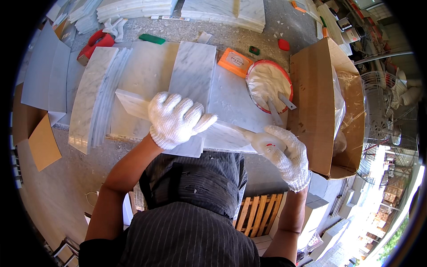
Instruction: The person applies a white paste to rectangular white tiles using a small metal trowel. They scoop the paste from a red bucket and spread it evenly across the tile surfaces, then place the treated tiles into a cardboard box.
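Observation:
My left hand (178,118), in a white knit glove, grips a narrow marble strip (132,104) from above. The strip slants across the work surface in front of me. In my gloved right hand (287,153) is a pale rounded tool (269,143) with a red mark. Its narrow neck points left to the strip's right end; its exact kind is unclear. Beyond that hand stands a red-rimmed bucket (262,80) of whitish paste, with two putty knives (286,101) in it. A grey-veined marble tile (192,66) lies beyond my left hand.
Several marble tiles (94,98) lean in a row at left. An open cardboard box (311,102) stands at right. Toward the back are an orange packet (235,62), a green block (152,38), a red tape dispenser (95,44) and stacked slabs (222,15).

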Tool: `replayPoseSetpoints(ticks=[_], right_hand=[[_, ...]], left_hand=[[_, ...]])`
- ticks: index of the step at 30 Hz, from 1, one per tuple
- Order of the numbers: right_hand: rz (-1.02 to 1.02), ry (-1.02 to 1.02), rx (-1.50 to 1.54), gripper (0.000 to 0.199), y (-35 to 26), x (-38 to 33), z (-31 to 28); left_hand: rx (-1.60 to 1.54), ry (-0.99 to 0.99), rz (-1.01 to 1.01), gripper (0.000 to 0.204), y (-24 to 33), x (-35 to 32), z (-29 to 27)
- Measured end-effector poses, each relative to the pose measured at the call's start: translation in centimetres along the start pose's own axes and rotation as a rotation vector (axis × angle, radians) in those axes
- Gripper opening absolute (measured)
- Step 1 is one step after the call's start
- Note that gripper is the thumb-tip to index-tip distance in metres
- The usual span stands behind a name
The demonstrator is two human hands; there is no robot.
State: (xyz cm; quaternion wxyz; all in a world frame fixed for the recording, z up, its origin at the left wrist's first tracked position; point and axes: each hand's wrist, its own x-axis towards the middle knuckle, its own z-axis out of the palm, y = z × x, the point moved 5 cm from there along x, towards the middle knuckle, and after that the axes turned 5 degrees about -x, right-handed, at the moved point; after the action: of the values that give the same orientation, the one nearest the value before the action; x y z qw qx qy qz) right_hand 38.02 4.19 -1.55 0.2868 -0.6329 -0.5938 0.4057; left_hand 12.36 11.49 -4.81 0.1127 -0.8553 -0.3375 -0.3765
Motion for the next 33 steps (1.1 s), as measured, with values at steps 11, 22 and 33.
replayPoseSetpoints(ticks=[11, 22, 33], right_hand=[[-0.021, -0.003, -0.009, 0.048, -0.06, 0.03, -0.01], [-0.039, -0.008, -0.009, 0.047, 0.07, 0.05, -0.03], [-0.032, -0.008, -0.047, 0.047, -0.07, 0.01, -0.14]], left_hand=[[-0.008, -0.017, -0.011, 0.022, 0.03, 0.1, -0.09], [-0.004, -0.016, -0.015, 0.021, 0.03, 0.02, -0.01], [0.037, -0.028, 0.026, 0.021, 0.05, -0.26, 0.36]])
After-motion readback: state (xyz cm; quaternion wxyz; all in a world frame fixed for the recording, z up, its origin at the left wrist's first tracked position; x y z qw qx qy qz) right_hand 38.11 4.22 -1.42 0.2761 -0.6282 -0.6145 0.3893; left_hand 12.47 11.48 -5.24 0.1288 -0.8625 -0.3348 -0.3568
